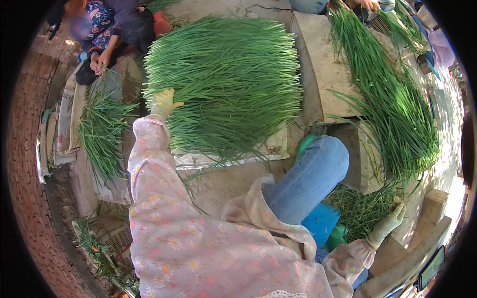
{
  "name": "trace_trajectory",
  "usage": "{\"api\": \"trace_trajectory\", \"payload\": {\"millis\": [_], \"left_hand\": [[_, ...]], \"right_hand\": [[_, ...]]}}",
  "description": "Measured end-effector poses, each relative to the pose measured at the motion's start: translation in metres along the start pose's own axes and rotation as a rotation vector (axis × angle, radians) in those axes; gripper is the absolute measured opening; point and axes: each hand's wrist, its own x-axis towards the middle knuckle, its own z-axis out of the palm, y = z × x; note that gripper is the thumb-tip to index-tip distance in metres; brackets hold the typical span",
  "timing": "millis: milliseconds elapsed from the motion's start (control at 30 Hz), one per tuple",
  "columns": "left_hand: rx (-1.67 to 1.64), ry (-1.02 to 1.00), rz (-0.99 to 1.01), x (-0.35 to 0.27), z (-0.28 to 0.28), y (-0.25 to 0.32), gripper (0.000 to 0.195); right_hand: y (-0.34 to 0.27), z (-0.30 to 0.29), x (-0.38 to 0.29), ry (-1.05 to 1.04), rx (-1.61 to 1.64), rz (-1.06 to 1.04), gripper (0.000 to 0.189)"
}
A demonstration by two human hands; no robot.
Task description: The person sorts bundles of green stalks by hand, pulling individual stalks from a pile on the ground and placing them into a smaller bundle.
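My left hand [164, 102], in a pale yellowish glove, rests on the left edge of a broad stack of garlic chives [223, 74]. Its thumb points away from the fingers, over the leaves. The stack lies on a whitish sack sheet [238, 158], with pale cut ends along both sides. Down at the lower right, my right hand [389, 219], also gloved, is over the edge of a heap of loose green trimmings [359, 208]. Its fingers are bent close together; whether something small is between them is unclear.
More chives lie along a board [391, 108] on the right and on a bench [108, 182] at left. A co-worker's hands [100, 63] hold stems at upper left; another person's hand [369, 4] shows at top right. A plastic crate [115, 238] stands lower left.
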Motion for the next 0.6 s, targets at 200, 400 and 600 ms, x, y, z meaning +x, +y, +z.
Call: {"api": "trace_trajectory", "payload": {"millis": [200,400,600], "left_hand": [[0.195,0.209,-0.090,0.022,0.053,0.007,0.038],[-0.143,-0.095,-0.472,0.050,0.115,-0.008,0.025],[-0.824,0.011,-0.582,0.025,0.055,0.037,0.050]], "right_hand": [[0.000,0.010,-0.003,-0.056,-0.092,-0.014,0.027],[0.006,0.020,-0.001,-0.094,-0.059,0.000,0.027],[-0.001,0.014,-0.010,-0.066,-0.086,0.021,0.027]]}}
